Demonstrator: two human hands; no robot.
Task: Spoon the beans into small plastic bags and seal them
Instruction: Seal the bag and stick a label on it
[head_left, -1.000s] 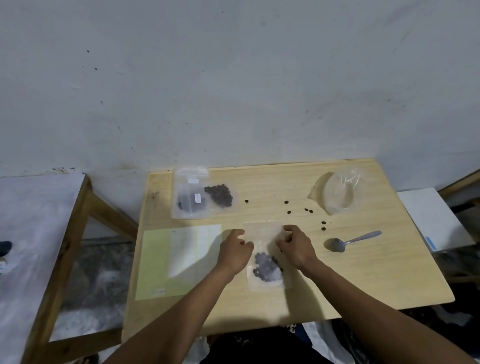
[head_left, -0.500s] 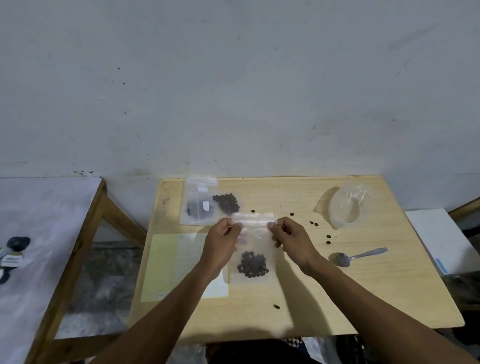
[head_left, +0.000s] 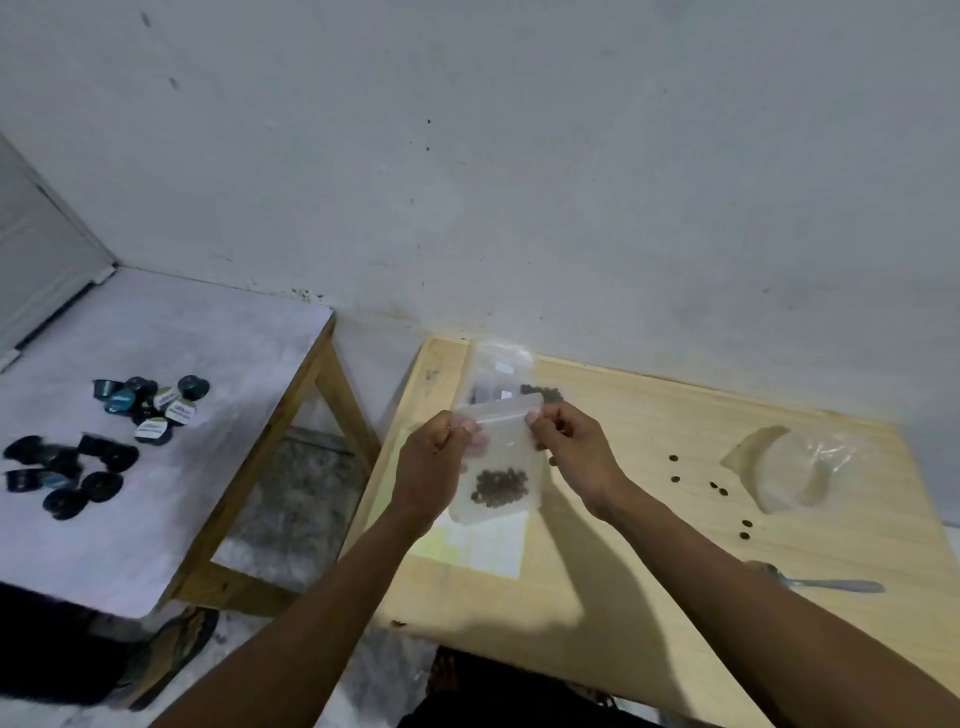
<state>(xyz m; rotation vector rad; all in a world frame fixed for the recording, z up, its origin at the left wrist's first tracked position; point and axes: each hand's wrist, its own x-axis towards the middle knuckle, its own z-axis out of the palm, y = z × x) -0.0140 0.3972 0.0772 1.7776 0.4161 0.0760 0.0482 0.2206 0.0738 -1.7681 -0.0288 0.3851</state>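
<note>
While half a second ago the view faced the wooden table (head_left: 623, 597) squarely, it now swings left, so the table sits lower right and a white-topped side table (head_left: 171, 467) fills the left.

Small plastic bag (head_left: 496, 462): held up off the table, as before, top edge tilted, right corner higher. Beans (head_left: 500, 486) bunched in its lower part. It hangs in front of the pale yellow sheet (head_left: 483, 543) lying on the table.

Left hand (head_left: 434, 462): fingers curled, thumb and fingertips pinching the bag's top left corner at the seal strip. Right hand (head_left: 571, 449): pinching the top right corner, same grip as in the earlier frame. Whether the strip is pressed closed, cannot tell.

Behind the held bag, at the table's far left corner: more bags (head_left: 493, 371), one with dark beans showing beside the right thumb; partly hidden.

Loose beans (head_left: 719, 487) scattered on the wood right of the hands, near a crumpled clear bag (head_left: 795, 475). Spoon (head_left: 826, 583) lies near the right forearm, bowl partly covered by the arm.

Newly in view on the side table: a scatter of dark coffee capsules (head_left: 104, 441), some with pale lids. A sandal (head_left: 171, 654) on the floor below.
</note>
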